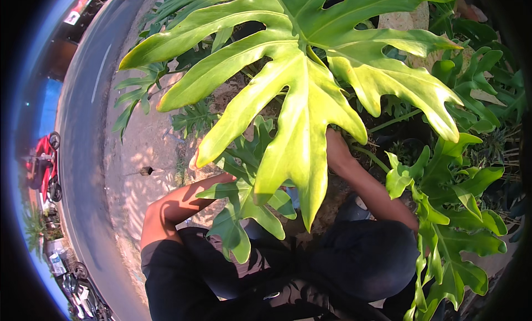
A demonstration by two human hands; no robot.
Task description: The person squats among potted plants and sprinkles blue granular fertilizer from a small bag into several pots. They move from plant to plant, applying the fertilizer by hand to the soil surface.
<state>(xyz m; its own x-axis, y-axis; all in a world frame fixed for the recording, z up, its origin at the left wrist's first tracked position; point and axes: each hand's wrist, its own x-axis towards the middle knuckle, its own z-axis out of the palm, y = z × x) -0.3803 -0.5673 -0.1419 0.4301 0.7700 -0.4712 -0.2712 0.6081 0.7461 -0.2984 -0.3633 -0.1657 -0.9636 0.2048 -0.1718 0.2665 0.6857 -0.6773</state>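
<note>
A large split-leaf philodendron leaf [303, 71], bright green and deeply lobed, spreads across the upper middle of the view. Beneath its lobes my right hand [335, 147] goes out of sight; only its wrist end shows, so its fingers and anything in them are hidden. My left forearm [191, 198] reaches in behind a smaller lobed leaf [245, 196], and these leaves cover my left hand. Bare soil [322, 213] shows between my bent legs. Close to my right forearm stands another leafy philodendron [451, 221].
A paved road [89, 125] curves along the left, beyond a strip of dirt [137, 150] bearing a small dark block [146, 171]. Across the road are a red motorcycle [45, 167] and another parked motorcycle [81, 294]. More foliage [478, 80] crowds the right.
</note>
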